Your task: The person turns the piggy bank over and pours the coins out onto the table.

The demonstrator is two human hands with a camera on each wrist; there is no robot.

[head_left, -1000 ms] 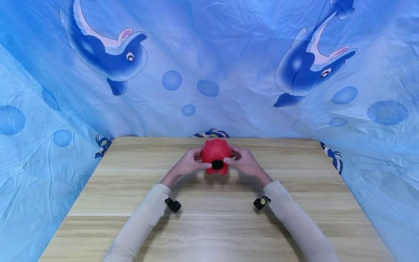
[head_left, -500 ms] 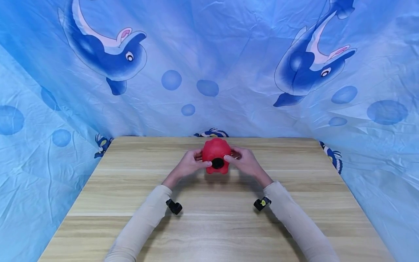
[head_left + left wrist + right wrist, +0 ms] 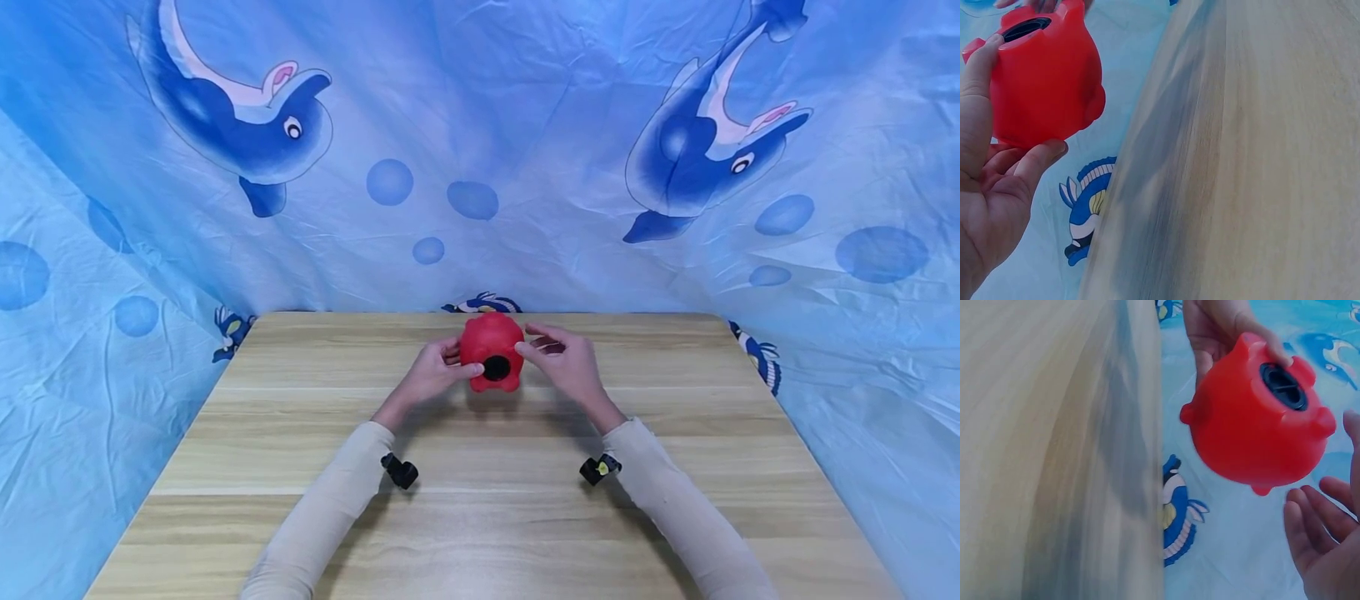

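A round red piggy bank (image 3: 487, 335) with stubby feet is held above the far part of the table, its underside turned toward me. A black plug (image 3: 1284, 386) with a crossbar sits in that underside. My left hand (image 3: 431, 371) grips the bank from the left, the thumb beside the plug and the fingers (image 3: 1035, 165) curled beneath. On the other side, my right hand (image 3: 566, 362) has its fingers loosely spread. The right wrist view shows a gap between the right hand's fingers (image 3: 1313, 519) and the bank.
The wooden table (image 3: 480, 517) has its far edge just behind the hands. A blue curtain (image 3: 540, 167) printed with dolphins and bubbles hangs behind and on both sides. Small black cameras (image 3: 600, 469) are strapped to both wrists.
My right hand has come off the bank, moving slightly right with its fingers spreading. The left hand keeps its grip, and the bank has risen a little in the head view.
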